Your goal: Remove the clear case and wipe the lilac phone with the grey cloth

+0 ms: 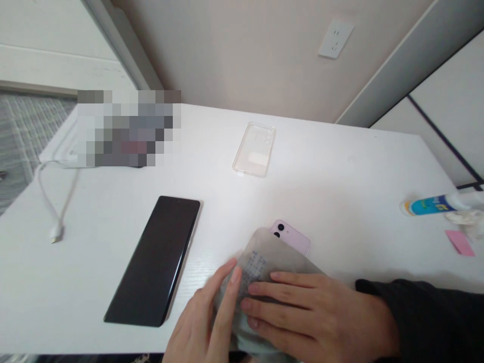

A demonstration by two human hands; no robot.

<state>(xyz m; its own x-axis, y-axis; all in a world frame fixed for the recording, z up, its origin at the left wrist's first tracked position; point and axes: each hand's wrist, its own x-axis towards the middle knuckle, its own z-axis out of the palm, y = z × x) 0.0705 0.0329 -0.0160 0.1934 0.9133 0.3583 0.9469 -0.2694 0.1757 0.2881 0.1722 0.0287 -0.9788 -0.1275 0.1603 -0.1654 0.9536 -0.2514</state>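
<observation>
A grey cloth (289, 254) with small dark printed lettering lies over a lilac phone (295, 235). Only the phone's upper end, with its two camera lenses, sticks out beyond the cloth; the rest is covered. My right hand (302, 307) lies flat on top of the cloth, fingers stretched out side by side. At the cloth's left edge, my left hand (206, 317) rests with two long fingers stretched out and their tips on the fabric. Its thumb is hidden. Left of my hands, a large black-screened phone (155, 262) lies face up on the white table (83, 297).
A clear phone case (255, 150) lies toward the back. A white cable (56, 233) and a pixelated patch are at the left. On the right are a blue-labelled bottle (431, 205) lying on its side, crumpled white tissue (469, 220) and a pink slip (460, 243).
</observation>
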